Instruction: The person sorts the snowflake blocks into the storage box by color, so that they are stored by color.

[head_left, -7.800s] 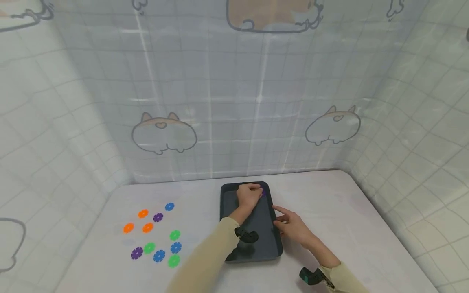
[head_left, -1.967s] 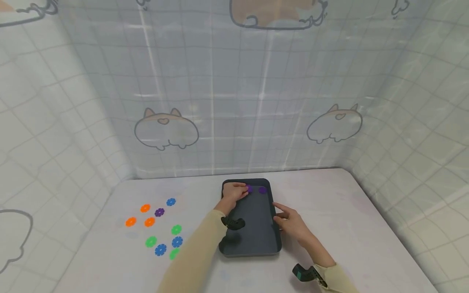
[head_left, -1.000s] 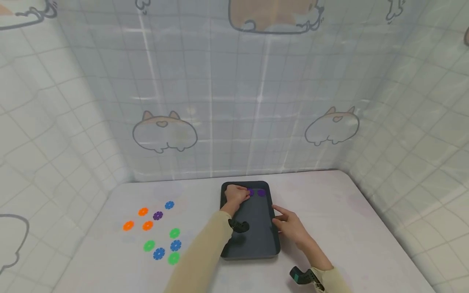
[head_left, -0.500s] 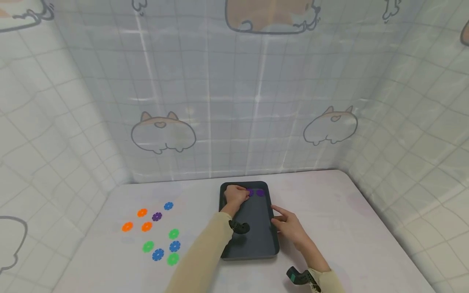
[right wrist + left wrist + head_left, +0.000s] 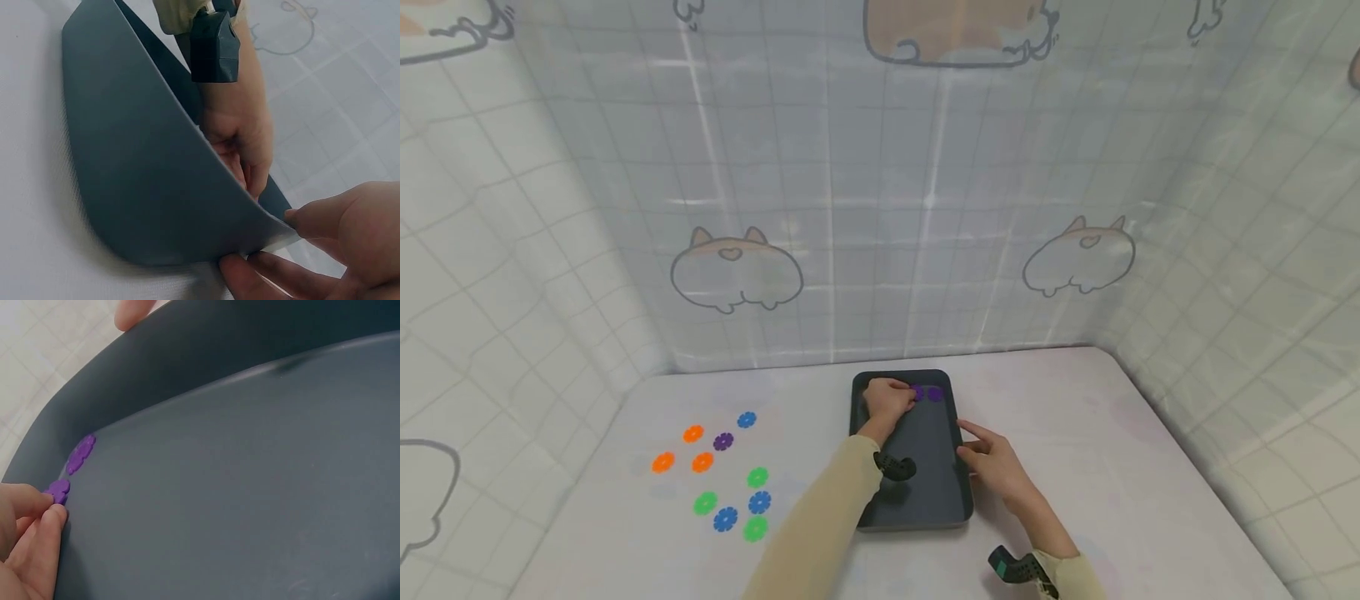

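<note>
In the head view, my left hand point(image 5: 889, 400) is inside the dark grey tray point(image 5: 917, 483), near its far end. Thumb and fingertips pinch a purple flower-shaped disc point(image 5: 59, 489), partly covered by the fingers in the left wrist view. A second purple disc point(image 5: 935, 393) lies just right of it, in the far right corner, with a narrow gap between the two. My right hand point(image 5: 996, 467) grips the tray's right wall; in the right wrist view its thumb point(image 5: 319, 219) is on the rim and its fingers are against the outside.
Left of the tray, loose discs lie spread on the white table point(image 5: 1037, 383): orange point(image 5: 702, 462), blue point(image 5: 726, 519), green point(image 5: 756, 528) and one purple disc point(image 5: 723, 442). A patterned curtain point(image 5: 880, 208) rises behind the table and along both sides.
Since the earliest frame, a purple disc has gone from the table's lower left and my left hand holds one in the tray. Lately that hand and disc shifted slightly right. My right hand stays put.
</note>
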`<state>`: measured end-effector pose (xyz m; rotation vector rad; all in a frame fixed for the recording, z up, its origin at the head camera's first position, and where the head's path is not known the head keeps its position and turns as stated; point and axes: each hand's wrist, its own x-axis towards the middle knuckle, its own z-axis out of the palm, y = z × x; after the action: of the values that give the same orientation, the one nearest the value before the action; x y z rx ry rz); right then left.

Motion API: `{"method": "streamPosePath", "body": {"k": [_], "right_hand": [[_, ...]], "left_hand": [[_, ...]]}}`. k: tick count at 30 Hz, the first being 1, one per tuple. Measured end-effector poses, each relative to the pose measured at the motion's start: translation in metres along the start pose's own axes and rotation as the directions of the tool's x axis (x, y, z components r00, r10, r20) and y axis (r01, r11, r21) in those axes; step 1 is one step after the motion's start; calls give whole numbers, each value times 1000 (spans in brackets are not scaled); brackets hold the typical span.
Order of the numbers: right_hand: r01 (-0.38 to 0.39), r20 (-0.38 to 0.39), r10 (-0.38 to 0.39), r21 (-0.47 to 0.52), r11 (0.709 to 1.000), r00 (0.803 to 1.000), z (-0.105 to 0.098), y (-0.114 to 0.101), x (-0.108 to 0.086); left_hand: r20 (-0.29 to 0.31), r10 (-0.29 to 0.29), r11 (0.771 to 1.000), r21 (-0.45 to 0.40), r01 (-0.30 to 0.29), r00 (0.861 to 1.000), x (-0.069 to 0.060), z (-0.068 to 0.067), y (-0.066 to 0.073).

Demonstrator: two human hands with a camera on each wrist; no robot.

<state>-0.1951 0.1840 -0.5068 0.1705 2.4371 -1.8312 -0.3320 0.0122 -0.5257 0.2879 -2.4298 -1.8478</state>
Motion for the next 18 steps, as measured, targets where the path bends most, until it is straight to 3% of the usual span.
{"method": "streamPosePath", "body": {"k": [7, 18], "right_hand": [[0, 1, 0, 10, 1000, 1000, 0, 1, 0], [3, 1, -3, 10, 1000, 1000, 0, 2, 3]], "left_hand": [[21, -57, 998, -16, 57, 998, 3, 1, -1], [37, -46, 998, -31, 48, 998, 3, 1, -1]]}}
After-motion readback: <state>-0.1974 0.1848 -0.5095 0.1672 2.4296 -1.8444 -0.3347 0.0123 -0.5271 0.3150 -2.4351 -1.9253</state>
